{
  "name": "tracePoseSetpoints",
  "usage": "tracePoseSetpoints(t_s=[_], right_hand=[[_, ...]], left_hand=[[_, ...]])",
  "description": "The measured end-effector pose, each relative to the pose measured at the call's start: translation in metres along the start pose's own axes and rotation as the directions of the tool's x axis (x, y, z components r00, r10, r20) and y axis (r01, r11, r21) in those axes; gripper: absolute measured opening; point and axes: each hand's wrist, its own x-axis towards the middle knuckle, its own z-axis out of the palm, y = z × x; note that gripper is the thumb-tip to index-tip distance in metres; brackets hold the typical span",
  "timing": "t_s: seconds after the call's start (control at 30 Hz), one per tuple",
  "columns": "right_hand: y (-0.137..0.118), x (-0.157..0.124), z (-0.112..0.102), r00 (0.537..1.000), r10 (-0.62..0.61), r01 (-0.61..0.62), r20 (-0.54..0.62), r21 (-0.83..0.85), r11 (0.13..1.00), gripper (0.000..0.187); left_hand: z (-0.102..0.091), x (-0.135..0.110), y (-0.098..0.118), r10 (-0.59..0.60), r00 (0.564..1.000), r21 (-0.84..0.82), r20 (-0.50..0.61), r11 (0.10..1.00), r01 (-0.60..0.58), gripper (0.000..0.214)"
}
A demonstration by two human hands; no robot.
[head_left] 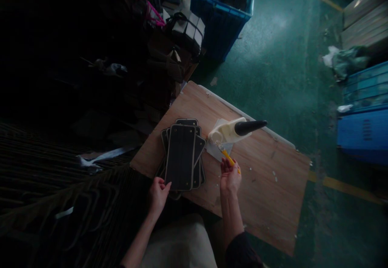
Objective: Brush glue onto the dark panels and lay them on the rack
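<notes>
A stack of dark rectangular panels with pale edges and small studs near the corners lies on the wooden board, turned at different angles. My left hand pinches the lower left corner of the top panel. In my right hand is a yellow-handled brush, its tip at the round opening of a cream plastic container. From that container a black cone-shaped part points right. A pale sheet lies under the container. The brush's bristles are hard to make out.
The wooden board stands at an angle before my knees. A blue crate with dark contents stands beyond it. More blue crates and a green bag are at right on the green floor. Dark piled goods fill the left.
</notes>
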Motion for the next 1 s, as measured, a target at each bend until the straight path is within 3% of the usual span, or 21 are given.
tracePoseSetpoints(t_s=[0.3, 0.57, 0.67, 0.77, 1.0], right_hand=[[0.011, 0.019, 0.009, 0.996, 0.071, -0.071, 0.056, 0.003, 0.997, 0.016], [0.009, 0.003, -0.02, 0.991, 0.072, -0.07, 0.114, -0.017, 0.997, 0.025], [0.018, -0.007, -0.004, 0.961, 0.121, -0.135, 0.25, 0.039, 0.99, 0.028], [0.04, -0.011, 0.021, 0.913, 0.128, -0.169, 0.387, 0.073, 0.983, 0.031], [0.073, -0.011, 0.054, 0.876, 0.011, -0.009, 0.482, -0.005, 1.0, 0.035]], left_hand=[[0.0, 0.005, 0.001, 0.16, 0.985, 0.055, -0.067, 0.986, -0.157, 0.031], [-0.004, 0.014, 0.011, 0.264, 0.959, 0.164, -0.103, 0.956, -0.245, 0.031], [-0.005, 0.021, 0.018, 0.371, 0.918, 0.199, -0.136, 0.918, -0.342, 0.039], [0.0, 0.029, 0.024, 0.408, 0.905, 0.183, -0.121, 0.905, -0.384, 0.046], [0.015, 0.041, 0.037, 0.446, 0.89, 0.074, -0.098, 0.895, -0.44, 0.059]])
